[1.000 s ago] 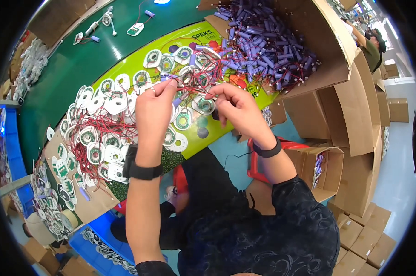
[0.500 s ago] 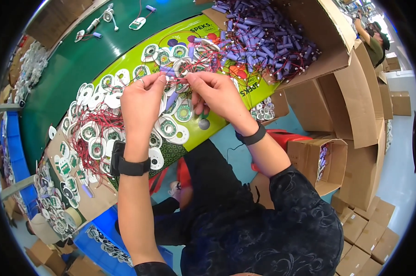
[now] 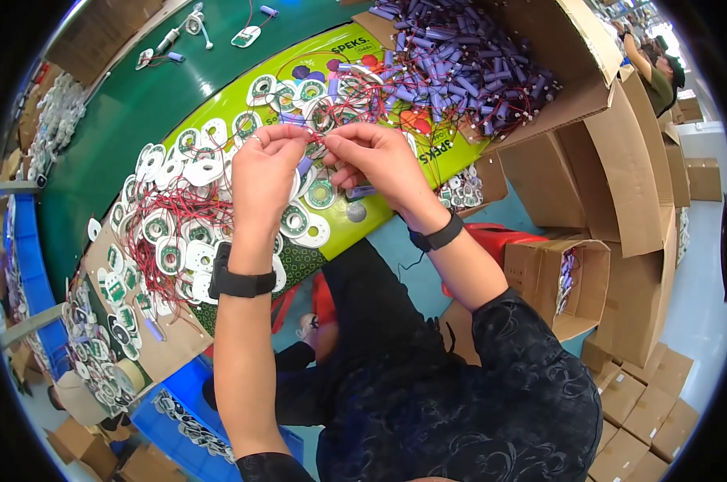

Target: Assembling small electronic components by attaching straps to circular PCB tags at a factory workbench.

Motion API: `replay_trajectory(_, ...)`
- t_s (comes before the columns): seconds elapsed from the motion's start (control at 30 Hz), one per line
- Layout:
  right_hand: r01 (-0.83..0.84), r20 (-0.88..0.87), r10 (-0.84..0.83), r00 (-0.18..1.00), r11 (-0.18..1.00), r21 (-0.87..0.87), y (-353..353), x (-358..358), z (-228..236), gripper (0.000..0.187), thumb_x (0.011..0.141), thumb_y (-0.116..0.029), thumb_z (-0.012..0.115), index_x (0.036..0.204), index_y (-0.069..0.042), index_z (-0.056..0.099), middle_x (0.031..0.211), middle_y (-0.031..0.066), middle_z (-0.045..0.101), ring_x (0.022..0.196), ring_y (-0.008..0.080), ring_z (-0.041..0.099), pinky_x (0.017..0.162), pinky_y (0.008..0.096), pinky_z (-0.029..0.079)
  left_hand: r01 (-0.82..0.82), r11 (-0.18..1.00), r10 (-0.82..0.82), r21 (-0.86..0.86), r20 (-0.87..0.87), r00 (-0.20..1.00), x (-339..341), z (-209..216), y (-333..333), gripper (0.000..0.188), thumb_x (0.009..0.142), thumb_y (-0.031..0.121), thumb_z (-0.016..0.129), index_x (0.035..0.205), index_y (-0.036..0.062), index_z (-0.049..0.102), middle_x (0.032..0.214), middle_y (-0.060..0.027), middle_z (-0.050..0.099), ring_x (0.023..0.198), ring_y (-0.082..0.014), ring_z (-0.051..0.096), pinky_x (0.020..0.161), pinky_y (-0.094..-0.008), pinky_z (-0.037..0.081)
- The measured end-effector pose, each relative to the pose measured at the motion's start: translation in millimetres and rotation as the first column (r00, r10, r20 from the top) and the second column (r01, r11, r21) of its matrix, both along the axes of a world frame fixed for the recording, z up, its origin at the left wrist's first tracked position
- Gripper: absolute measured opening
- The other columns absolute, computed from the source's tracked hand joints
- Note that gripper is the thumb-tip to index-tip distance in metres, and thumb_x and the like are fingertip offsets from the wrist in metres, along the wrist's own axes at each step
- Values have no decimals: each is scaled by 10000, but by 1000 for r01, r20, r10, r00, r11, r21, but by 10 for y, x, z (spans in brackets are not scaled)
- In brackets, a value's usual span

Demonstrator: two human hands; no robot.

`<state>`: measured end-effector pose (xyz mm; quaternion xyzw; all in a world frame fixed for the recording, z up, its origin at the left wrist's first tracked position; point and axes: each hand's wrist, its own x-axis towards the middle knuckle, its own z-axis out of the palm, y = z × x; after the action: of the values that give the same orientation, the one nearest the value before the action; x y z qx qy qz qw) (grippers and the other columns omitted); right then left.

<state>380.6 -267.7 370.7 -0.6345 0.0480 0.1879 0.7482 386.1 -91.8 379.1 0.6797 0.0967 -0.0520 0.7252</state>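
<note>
My left hand [image 3: 265,178] and my right hand [image 3: 379,165] meet over the work surface with thumbs and forefingers pinched. Thin red wires [image 3: 315,138] run between their fingertips; any small plug there is hidden by the fingers. A purple cylindrical battery [image 3: 362,192] shows just under the curled fingers of my right hand, and I cannot tell whether they hold it. Around and beneath my hands lie white rounded plates with green ring-shaped circuit boards [image 3: 321,194]. More such plates and tangled red wires [image 3: 170,210] are heaped to the left of my left hand.
A large pile of purple batteries with wires [image 3: 460,68] lies at the far right beside an open cardboard box [image 3: 572,120]. Under the parts is a lime-green printed sheet [image 3: 351,233]. Beyond it runs a green belt [image 3: 122,120]. A blue bin [image 3: 166,422] stands lower left; another person [image 3: 661,76] is far right.
My left hand has moved right, closing the gap to my right hand at the wires. A purple battery now shows under my right hand's fingers.
</note>
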Motion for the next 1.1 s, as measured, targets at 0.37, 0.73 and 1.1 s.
replay_trajectory(0.37,44,65,-54,996,988,147,29,-3,33,160,939,-112,694,1004,-35,570,946,64,696,718,128,711,533,221,559,44,982,-47,-184,-11,999,-10,99,-1,216,894,83,711,1067,-26,642,1005,-106,723,908,-115,666,816,-227,508)
replay_trajectory(0.73,-41,81,29,996,988,146,33,-4,27,231,960,-92,656,911,-56,434,946,146,690,644,135,691,466,227,542,51,996,-51,69,-5,999,-52,243,119,295,904,184,703,1106,-27,665,981,-118,747,791,-127,691,708,-249,531)
replay_trajectory(1.1,-24,206,6,979,996,87,-223,-135,583,293,940,-71,677,841,-90,402,942,140,709,577,91,641,429,203,494,152,827,-237,541,90,967,-306,170,3,343,841,276,745,1058,11,739,896,-115,756,815,-151,714,760,-285,535)
